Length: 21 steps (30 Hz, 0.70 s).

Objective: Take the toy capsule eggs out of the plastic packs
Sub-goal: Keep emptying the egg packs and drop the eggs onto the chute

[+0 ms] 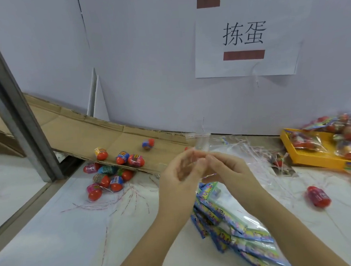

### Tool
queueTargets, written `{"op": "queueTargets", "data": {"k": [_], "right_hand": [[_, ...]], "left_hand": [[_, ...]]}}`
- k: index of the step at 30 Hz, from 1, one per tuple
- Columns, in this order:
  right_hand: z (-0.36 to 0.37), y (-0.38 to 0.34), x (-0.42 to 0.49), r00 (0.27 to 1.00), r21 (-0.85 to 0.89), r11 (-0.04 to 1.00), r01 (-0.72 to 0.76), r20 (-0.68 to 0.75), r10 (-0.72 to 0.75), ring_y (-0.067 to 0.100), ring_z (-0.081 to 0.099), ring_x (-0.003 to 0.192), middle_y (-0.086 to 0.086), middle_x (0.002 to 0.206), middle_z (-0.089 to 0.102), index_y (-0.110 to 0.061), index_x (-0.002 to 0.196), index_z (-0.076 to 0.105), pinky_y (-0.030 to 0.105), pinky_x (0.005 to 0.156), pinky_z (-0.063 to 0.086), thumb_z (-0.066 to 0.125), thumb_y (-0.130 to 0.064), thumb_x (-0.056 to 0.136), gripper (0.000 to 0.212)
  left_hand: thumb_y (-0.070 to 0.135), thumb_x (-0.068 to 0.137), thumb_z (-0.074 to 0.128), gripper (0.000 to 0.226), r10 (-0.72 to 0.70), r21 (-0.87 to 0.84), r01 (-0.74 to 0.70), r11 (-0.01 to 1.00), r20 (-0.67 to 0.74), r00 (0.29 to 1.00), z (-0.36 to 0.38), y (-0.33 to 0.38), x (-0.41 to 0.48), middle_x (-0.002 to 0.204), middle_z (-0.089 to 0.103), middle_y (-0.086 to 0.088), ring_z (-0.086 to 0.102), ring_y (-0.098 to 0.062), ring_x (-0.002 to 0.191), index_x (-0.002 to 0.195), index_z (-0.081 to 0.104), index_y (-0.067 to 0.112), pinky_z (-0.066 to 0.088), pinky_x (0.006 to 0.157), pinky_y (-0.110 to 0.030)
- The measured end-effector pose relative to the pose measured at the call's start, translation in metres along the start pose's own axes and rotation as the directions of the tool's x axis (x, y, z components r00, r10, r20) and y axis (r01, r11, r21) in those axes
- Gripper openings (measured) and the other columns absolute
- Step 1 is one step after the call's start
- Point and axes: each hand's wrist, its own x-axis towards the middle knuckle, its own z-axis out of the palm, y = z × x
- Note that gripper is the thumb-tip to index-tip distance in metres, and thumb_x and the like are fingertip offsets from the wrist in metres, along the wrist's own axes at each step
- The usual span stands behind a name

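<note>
At centre, the left hand (180, 173) and right hand (231, 168) are pinching a clear, seemingly emptied plastic pack (201, 144) between them. Freed capsule eggs (110, 177) are lying centre-left. Full packs (333, 136) are waiting in the yellow tray (314, 158) at the right edge.

Open bench (53, 230) at the near-left corner, only flat strings (121, 198) there. Far-left is blocked: metal post (21, 124), cardboard ramp (85, 133), eggs (104, 179) heaped under its lip. Centre is taken by left hand (178, 173) and right hand (229, 170) pinching a clear pack (201, 143); empty packs (242, 231) cover the near edge, yellow tray (314, 159) fills the far-right corner, lone egg (318, 196) near it.
</note>
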Motion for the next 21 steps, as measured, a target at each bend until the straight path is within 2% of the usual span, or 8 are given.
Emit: {"op": "queueTargets", "data": {"k": [3, 5, 7, 10, 13, 16, 18, 21], "right_hand": [[-0.002, 0.012, 0.018, 0.968, -0.028, 0.999, -0.024, -0.252, 0.016, 0.016, 0.06, 0.062, 0.0, 0.073, 0.07, -0.016, 0.093, 0.074, 0.025, 0.058, 0.052, 0.053, -0.007, 0.095, 0.023], [-0.008, 0.025, 0.036, 0.935, -0.305, 0.947, -0.097, -0.354, -0.018, 0.012, 0.057, 0.066, -0.004, 0.079, 0.067, -0.018, 0.096, 0.07, 0.019, 0.06, 0.047, 0.055, -0.007, 0.093, 0.019], [-0.011, 0.035, 0.053, 0.956, -0.603, 0.784, -0.144, -0.291, -0.048, 0.011, 0.057, 0.081, -0.002, 0.102, 0.066, -0.023, 0.109, 0.066, 0.019, 0.07, 0.045, 0.056, -0.013, 0.092, 0.022], [-0.008, 0.045, 0.077, 0.98, -0.841, 0.512, -0.175, -0.197, 0.011, 0.022, 0.053, 0.114, 0.002, 0.126, 0.059, -0.028, 0.133, 0.053, 0.037, 0.095, 0.04, 0.054, -0.031, 0.095, 0.038], [0.002, 0.047, 0.091, 0.988, -0.936, 0.316, -0.157, -0.149, 0.05, 0.025, 0.046, 0.122, -0.002, 0.128, 0.059, -0.037, 0.137, 0.045, 0.045, 0.101, 0.027, 0.049, -0.048, 0.094, 0.045], [0.007, 0.05, 0.094, 0.991, -0.974, 0.192, -0.122, -0.129, -0.02, 0.024, 0.046, 0.122, -0.006, 0.121, 0.063, -0.037, 0.131, 0.05, 0.049, 0.105, 0.017, 0.05, -0.043, 0.095, 0.036], [0.007, 0.051, 0.093, 0.979, -0.962, 0.244, -0.125, -0.159, -0.128, 0.021, 0.048, 0.118, -0.01, 0.11, 0.065, -0.038, 0.125, 0.052, 0.047, 0.106, 0.013, 0.051, -0.041, 0.095, 0.031], [0.001, 0.038, 0.085, 0.917, -0.719, 0.693, -0.061, -0.314, -0.245, 0.012, 0.056, 0.104, -0.02, 0.091, 0.06, -0.036, 0.114, 0.054, 0.035, 0.102, 0.028, 0.059, -0.035, 0.092, 0.022]], "left_hand": [[0.007, 0.093, 0.061, 0.021, -0.044, -0.062, 0.029, 0.998, -0.255, 0.966, -0.014, 0.004, 0.013, 0.081, 0.077, 0.005, 0.072, -0.011, 0.07, 0.088, 0.072, 0.025, 0.056, 0.062, -0.022], [0.006, 0.093, 0.06, 0.018, -0.082, -0.143, 0.036, 0.989, -0.331, 0.94, -0.025, 0.005, 0.022, 0.078, 0.076, 0.004, 0.07, -0.011, 0.063, 0.092, 0.071, 0.02, 0.056, 0.057, -0.021], [0.005, 0.092, 0.061, 0.015, -0.108, -0.202, 0.033, 0.979, -0.372, 0.922, -0.033, 0.007, 0.027, 0.077, 0.076, 0.002, 0.07, -0.012, 0.061, 0.095, 0.07, 0.017, 0.057, 0.056, -0.021], [0.004, 0.089, 0.066, 0.012, -0.138, -0.251, 0.033, 0.967, -0.411, 0.901, -0.041, 0.007, 0.032, 0.076, 0.076, 0.001, 0.071, -0.012, 0.061, 0.095, 0.07, 0.013, 0.055, 0.054, -0.018], [0.003, 0.083, 0.072, 0.014, -0.156, -0.275, 0.039, 0.961, -0.418, 0.895, -0.042, 0.009, 0.032, 0.075, 0.076, -0.001, 0.071, -0.011, 0.061, 0.093, 0.071, 0.013, 0.054, 0.055, -0.016], [0.002, 0.08, 0.074, 0.015, -0.16, -0.296, 0.034, 0.955, -0.413, 0.897, -0.043, 0.01, 0.031, 0.075, 0.076, -0.005, 0.071, -0.011, 0.061, 0.091, 0.071, 0.011, 0.053, 0.055, -0.015], [0.001, 0.08, 0.074, 0.016, -0.162, -0.3, 0.037, 0.953, -0.404, 0.9, -0.043, 0.01, 0.031, 0.076, 0.076, -0.006, 0.071, -0.011, 0.062, 0.093, 0.072, 0.008, 0.053, 0.055, -0.015], [0.002, 0.079, 0.074, 0.02, -0.164, -0.302, 0.048, 0.952, -0.372, 0.914, -0.043, 0.011, 0.03, 0.078, 0.076, -0.006, 0.072, -0.011, 0.064, 0.098, 0.071, 0.006, 0.053, 0.055, -0.015]]}}
